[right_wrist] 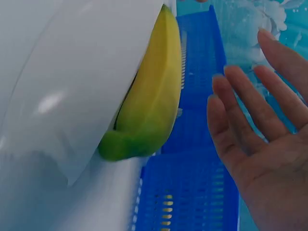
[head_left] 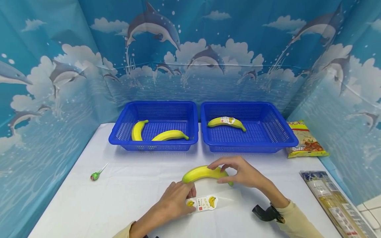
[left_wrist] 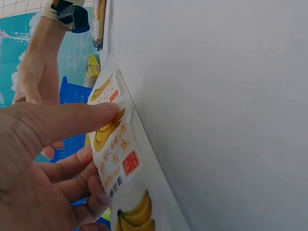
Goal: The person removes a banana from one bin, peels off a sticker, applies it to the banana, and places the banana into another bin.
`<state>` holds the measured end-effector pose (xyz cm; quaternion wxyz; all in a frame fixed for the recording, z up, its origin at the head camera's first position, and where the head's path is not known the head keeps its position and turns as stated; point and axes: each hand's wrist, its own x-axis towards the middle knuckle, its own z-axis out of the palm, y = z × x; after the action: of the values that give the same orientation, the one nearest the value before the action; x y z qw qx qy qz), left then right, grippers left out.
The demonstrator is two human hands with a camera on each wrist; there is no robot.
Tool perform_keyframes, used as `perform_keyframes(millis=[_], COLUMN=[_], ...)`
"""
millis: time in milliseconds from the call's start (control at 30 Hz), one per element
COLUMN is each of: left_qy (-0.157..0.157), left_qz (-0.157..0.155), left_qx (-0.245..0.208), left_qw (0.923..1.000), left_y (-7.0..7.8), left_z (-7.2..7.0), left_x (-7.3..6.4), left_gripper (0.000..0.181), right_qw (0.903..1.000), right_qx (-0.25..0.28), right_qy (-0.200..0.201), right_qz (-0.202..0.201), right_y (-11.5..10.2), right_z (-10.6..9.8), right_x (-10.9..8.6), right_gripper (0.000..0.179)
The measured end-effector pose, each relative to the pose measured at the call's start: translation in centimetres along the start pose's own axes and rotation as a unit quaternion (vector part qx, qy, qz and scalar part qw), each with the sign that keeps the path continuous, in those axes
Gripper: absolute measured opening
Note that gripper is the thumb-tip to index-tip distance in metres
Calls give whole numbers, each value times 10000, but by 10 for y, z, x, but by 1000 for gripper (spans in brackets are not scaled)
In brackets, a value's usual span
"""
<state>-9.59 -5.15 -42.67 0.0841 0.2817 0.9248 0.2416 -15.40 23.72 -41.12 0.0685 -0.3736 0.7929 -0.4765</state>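
Note:
In the head view a yellow banana [head_left: 202, 173] with a green tip lies near the front middle of the white table. My left hand [head_left: 177, 201] holds a pale sheet of banana stickers [left_wrist: 113, 159], thumb on the printed side and fingers behind it. Part of that sheet extends to the right below the banana. My right hand [head_left: 241, 172] is at the banana's right end. In the right wrist view its fingers [right_wrist: 243, 110] are spread and apart from the banana [right_wrist: 151, 96].
Two blue baskets stand at the back. The left basket [head_left: 119, 142] contains two bananas; the right basket [head_left: 253, 144] has a banana [head_left: 238, 124] with a sticker. A lollipop [head_left: 95, 175] lies left, a food packet [head_left: 306, 142] and a long clear package [head_left: 333, 201] right.

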Motion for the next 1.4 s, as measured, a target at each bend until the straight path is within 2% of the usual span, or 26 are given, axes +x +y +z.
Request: perform_keyframes(millis=[100,233,433,733,967,1133,1400], left_qy=[-138,-259,-564,-695,-672,-551,-533], left_qz=[-53,-110,-103,206,272,489,935], left_qx=[-511,-1050,-1382,-1851,-2234,-2373,-2661], left_qw=[9986,9941,9887,9800,9720,9687,9579], left_y=[-1,-3,-4,-2,0,-1,-5], left_z=[-2,-3,-9,-15,-16,-15,-14], left_x=[1,4,9,15,16,17,19], left_gripper=[27,19,11,11,15,17,20], right_qw=[9988,9953,9921,9906,9947,9956,9956], right_qx=[144,41,-67,-193,-120,23,67], right_qy=[-346,-751,-1011,-1009,-863,-806,-702], right_qz=[-314,-608,-734,-907,-546,-474,-624], right_y=[-8,-15,-16,-16,-12,-12,-14], right_z=[7,17,26,30,29,27,25], right_x=[1,3,3,3,2,2,2], right_gripper=[41,38,37,35,34,30,28])
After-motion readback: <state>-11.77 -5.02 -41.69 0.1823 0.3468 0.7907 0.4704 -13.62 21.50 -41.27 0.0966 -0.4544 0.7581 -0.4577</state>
